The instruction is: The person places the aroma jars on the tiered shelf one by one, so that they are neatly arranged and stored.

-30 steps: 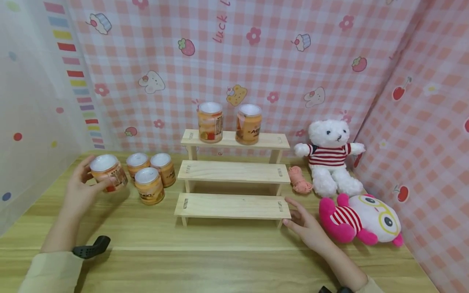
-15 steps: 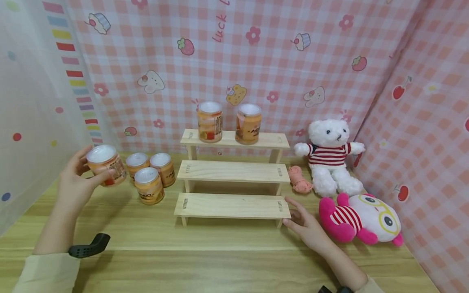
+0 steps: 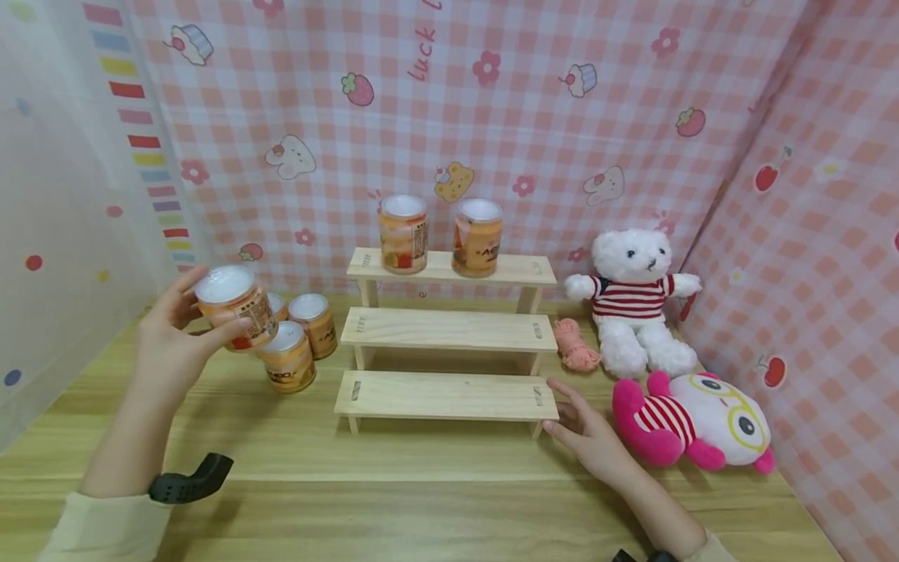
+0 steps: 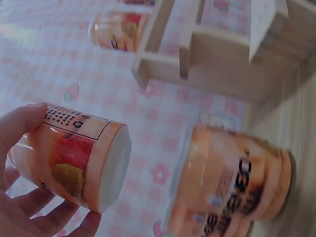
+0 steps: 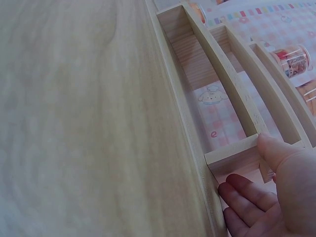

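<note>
My left hand (image 3: pixel 168 347) grips an orange can (image 3: pixel 237 311) with a pale lid, its thumb on the near side. The can is held up off the table and tilted. The left wrist view shows fruit pictures on this can's label (image 4: pixel 74 170) and its pale end. Close behind it stand a front can (image 3: pixel 289 365), a right can (image 3: pixel 316 332) and a third, mostly hidden can (image 3: pixel 277 306). My right hand (image 3: pixel 593 445) touches the right end of the lowest step of a wooden three-step shelf (image 3: pixel 442 396); its thumb (image 5: pixel 274 153) rests at the corner, the other fingers relaxed below.
Two similar cans, one left (image 3: pixel 403 238) and one right (image 3: pixel 477 242), stand on the top step. Right of the shelf are a pink yarn bundle (image 3: pixel 576 346), a white teddy bear (image 3: pixel 632 300) and a pink plush toy (image 3: pixel 691 421). Checked cloth (image 3: pixel 520 109) hangs behind.
My left hand has lifted the can and carried it to the right, so it now overlaps the standing cans in the head view. My right hand stays at the shelf.
</note>
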A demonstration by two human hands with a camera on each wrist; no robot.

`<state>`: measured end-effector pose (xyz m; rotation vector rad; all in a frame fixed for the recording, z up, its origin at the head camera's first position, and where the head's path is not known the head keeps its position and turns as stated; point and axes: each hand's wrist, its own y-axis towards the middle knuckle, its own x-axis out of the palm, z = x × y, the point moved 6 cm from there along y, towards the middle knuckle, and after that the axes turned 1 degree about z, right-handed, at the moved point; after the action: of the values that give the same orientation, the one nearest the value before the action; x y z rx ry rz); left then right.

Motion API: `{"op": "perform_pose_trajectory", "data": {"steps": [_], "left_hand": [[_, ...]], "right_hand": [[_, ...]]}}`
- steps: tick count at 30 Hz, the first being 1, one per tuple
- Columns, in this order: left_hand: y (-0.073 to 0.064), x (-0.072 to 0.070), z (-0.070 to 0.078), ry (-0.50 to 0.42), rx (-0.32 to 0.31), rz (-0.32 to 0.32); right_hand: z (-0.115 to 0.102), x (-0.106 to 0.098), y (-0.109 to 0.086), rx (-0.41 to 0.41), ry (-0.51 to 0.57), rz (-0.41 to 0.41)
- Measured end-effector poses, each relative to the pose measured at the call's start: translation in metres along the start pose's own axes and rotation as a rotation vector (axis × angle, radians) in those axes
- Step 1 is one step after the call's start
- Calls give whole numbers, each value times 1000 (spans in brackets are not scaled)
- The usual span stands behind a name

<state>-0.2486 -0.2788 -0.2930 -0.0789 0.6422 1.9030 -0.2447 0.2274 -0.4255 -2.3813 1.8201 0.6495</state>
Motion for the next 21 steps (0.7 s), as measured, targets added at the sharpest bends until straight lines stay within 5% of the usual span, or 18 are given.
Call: {"op": "perform_pose_trajectory", "data": {"steps": [14,21], "left_hand": [[-19,35,29,-110,40,-117],[-23,54,38,-185,8,-186]], "right_hand": [[0,1,0,6,-17,5],[-1,1,-1,18,-16,6]]}}
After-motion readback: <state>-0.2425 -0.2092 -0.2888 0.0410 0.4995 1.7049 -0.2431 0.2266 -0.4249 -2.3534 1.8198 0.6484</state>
